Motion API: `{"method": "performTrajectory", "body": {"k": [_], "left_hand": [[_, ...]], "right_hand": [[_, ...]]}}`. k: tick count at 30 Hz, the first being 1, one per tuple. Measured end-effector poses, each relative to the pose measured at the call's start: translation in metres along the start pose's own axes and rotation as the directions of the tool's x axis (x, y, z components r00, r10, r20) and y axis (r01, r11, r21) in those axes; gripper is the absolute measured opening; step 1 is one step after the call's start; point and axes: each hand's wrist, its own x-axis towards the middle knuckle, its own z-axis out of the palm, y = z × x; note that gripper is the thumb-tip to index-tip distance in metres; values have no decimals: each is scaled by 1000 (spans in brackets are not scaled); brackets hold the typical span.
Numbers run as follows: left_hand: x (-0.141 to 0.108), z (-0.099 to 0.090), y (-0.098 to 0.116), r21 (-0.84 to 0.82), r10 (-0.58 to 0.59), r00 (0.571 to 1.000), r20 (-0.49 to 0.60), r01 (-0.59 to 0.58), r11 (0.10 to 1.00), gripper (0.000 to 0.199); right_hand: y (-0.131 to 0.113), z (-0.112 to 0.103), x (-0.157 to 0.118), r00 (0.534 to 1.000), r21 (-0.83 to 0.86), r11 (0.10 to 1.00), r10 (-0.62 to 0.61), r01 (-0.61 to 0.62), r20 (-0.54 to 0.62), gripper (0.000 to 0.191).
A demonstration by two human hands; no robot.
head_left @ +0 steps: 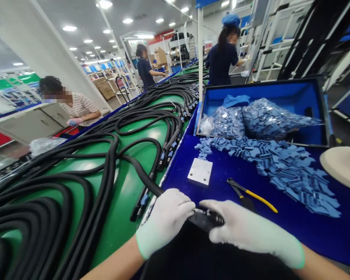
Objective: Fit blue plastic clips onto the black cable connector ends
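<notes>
Left hand (169, 217): you've got the hose (147, 180) wrapped, keep it steady
Right hand (236, 223): you're pinching the ribbed bit (218, 218), go easy

Ceiling lights (69, 28) shine above a broad pale pillar (54, 52), grey cabinets (26, 126) and a white post (201, 50).

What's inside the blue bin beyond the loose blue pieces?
Inside the blue bin are clear plastic bags packed with blue pieces; another blue item near them is too unclear to name. The bags hide whatever lies beneath them.
</notes>
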Motion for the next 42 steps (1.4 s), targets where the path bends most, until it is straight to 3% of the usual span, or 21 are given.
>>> {"method": "performTrajectory", "body": {"k": [2,4,6,7,9,11,13,14,16,18,21,25,29,32,34,36,39,40,42], "left_hand": [[5,12,5,-69,-178,983,-49,174,982,24],[14,17,7,-169,-340,939,-58,326,930,25],[26,17,8,-278,-431,902,-22,409,869,28],[33,17,7,-340,-460,888,3,434,834,30],[46,17,4,-475,-517,855,45,474,742,32],[58,16,1,-579,-557,826,84,496,648,31],[68,12,-1,-633,-584,803,119,514,578,32],[72,9,-1,-647,-597,791,133,525,553,34],[78,0,2,-653,-622,768,153,550,520,38],[82,-8,8,-646,-640,753,152,566,512,42],[83,-16,13,-647,-637,757,144,560,519,42],[79,-12,11,-638,-607,780,149,545,544,39],[72,-6,7,-564,-579,808,110,530,634,31],[70,-5,5,-531,-553,828,96,512,675,25],[75,-4,1,-602,-544,824,158,518,608,32],[85,-2,-6,-731,-461,841,282,500,464,40],[104,2,-15,-845,-242,884,400,458,275,43],[109,3,-17,-848,-215,888,406,454,272,42],[118,2,-17,-811,-247,895,371,442,384,39]], "right_hand": [[23,-11,-13,974,-222,956,159,-192,-159,43],[46,-15,-25,915,-457,805,250,-378,-317,33],[64,-14,-32,894,-602,666,267,-440,-358,14],[69,-13,-34,894,-627,640,270,-444,-357,7],[74,-13,-33,873,-571,666,297,-480,-387,4],[72,-17,-29,840,-401,757,357,-516,-408,6],[64,-20,-26,843,-226,849,370,-477,-390,10],[58,-20,-24,872,-168,900,321,-403,-370,8],[44,-17,-21,935,-123,976,128,-177,-332,25],[28,-12,-16,955,-100,994,-72,45,-287,54],[4,-8,-6,942,-40,976,-217,214,-255,68],[-14,-12,4,934,47,953,-283,300,-217,52],[-13,-10,4,939,40,961,-260,275,-224,40],[-3,-2,2,957,-48,983,-181,175,-226,24],[4,4,1,968,-117,991,-94,68,-233,14],[10,9,2,969,-164,986,-3,-38,-245,9],[14,9,3,956,-166,981,50,-101,-288,28],[15,8,3,955,-154,984,37,-86,-295,35],[18,4,3,960,-128,991,-5,-32,-279,35]]}}
